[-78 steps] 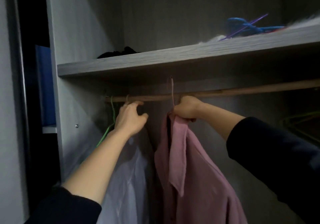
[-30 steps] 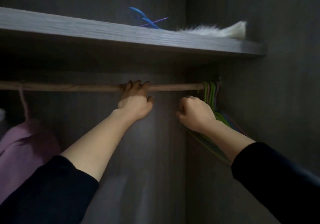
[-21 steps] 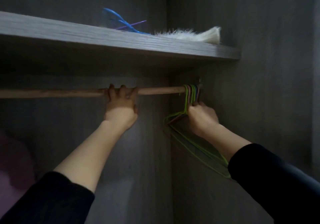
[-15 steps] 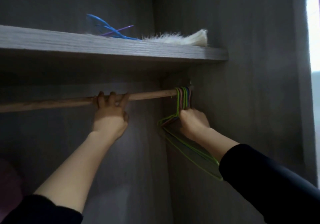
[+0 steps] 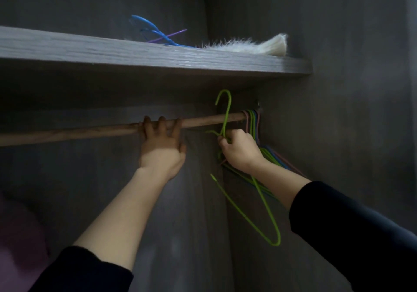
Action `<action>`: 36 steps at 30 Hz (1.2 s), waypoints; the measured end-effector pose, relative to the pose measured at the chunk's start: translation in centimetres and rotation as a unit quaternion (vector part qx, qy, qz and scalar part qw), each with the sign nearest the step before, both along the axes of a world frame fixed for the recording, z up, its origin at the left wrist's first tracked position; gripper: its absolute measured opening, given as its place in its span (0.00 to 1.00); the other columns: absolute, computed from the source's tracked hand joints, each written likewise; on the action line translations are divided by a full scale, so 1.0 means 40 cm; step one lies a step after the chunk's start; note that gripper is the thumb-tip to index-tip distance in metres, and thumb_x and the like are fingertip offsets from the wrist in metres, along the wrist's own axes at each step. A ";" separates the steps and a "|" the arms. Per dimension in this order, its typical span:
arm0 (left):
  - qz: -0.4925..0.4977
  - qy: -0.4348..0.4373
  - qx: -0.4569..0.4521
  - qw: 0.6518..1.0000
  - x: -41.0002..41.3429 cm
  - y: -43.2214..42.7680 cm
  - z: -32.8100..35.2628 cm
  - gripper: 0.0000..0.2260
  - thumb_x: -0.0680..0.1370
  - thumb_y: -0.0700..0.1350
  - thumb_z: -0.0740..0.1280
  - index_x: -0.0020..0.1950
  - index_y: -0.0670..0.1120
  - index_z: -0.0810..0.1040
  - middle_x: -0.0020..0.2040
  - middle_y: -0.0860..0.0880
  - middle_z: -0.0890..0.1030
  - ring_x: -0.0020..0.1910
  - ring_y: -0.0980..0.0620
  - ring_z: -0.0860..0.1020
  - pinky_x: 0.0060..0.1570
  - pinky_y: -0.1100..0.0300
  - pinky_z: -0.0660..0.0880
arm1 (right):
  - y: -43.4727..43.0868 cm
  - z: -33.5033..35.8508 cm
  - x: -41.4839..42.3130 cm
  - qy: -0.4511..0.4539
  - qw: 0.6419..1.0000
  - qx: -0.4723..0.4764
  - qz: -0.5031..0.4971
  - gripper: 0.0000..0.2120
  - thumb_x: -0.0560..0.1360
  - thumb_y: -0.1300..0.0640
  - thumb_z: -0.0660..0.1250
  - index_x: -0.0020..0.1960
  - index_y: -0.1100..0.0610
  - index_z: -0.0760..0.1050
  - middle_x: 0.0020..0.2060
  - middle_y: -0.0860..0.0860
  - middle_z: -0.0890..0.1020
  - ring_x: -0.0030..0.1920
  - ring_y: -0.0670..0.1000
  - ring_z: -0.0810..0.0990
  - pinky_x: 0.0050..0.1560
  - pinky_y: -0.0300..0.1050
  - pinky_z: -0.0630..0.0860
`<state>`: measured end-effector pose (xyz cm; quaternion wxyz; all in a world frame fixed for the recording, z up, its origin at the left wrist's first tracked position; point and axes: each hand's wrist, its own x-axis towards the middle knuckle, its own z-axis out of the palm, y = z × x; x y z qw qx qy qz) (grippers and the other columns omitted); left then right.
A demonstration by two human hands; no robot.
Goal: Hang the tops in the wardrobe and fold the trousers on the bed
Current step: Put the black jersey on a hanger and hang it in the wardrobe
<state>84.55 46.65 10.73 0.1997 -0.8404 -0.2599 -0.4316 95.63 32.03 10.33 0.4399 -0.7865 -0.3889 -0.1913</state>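
Observation:
Inside the wardrobe, my left hand (image 5: 161, 146) grips the wooden rail (image 5: 67, 132) from below, fingers curled over it. My right hand (image 5: 240, 150) holds a green wire hanger (image 5: 262, 203) by its neck. The hanger's hook rises above the rail, free of it, and its body hangs down to the right. Several more coloured hangers (image 5: 252, 122) hang bunched at the rail's right end, behind my right hand. A pink top (image 5: 15, 242) shows dimly at the lower left edge.
A grey shelf (image 5: 158, 54) runs above the rail, with blue and purple hangers (image 5: 155, 32) and a white furry item (image 5: 248, 44) on it. The wardrobe's side wall (image 5: 338, 111) stands close on the right.
My right hand has lifted one green hanger off the rail; its hook now stands clear above the rail. My left hand keeps its grip on the rail.

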 end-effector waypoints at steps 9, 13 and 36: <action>-0.108 -0.058 -0.059 0.991 0.006 -0.018 -0.028 0.28 0.76 0.56 0.48 0.75 0.48 0.64 0.76 0.40 0.57 0.76 0.36 0.47 0.71 0.38 0.42 | -0.143 -0.136 -0.081 0.032 0.994 0.094 0.034 0.06 0.78 0.56 0.63 0.52 0.55 0.78 0.47 0.51 0.83 0.48 0.51 0.80 0.52 0.49 0.76; -0.204 -0.061 -0.159 0.964 0.036 -0.123 -0.118 0.23 0.82 0.54 0.52 0.77 0.51 0.58 0.78 0.42 0.48 0.76 0.41 0.45 0.73 0.42 0.44 | -0.254 -0.192 -0.102 0.053 0.994 0.095 0.016 0.03 0.77 0.57 0.64 0.45 0.50 0.76 0.37 0.47 0.81 0.35 0.47 0.78 0.39 0.43 0.74; -0.619 0.150 -0.153 0.756 0.156 -1.523 -0.656 0.22 0.74 0.50 0.55 0.63 0.43 0.74 0.71 0.37 0.64 0.67 0.37 0.63 0.66 0.43 0.64 | -1.682 -0.520 -0.304 0.408 0.894 -0.053 -0.175 0.10 0.72 0.61 0.69 0.48 0.69 0.79 0.35 0.57 0.80 0.34 0.49 0.75 0.34 0.42 0.67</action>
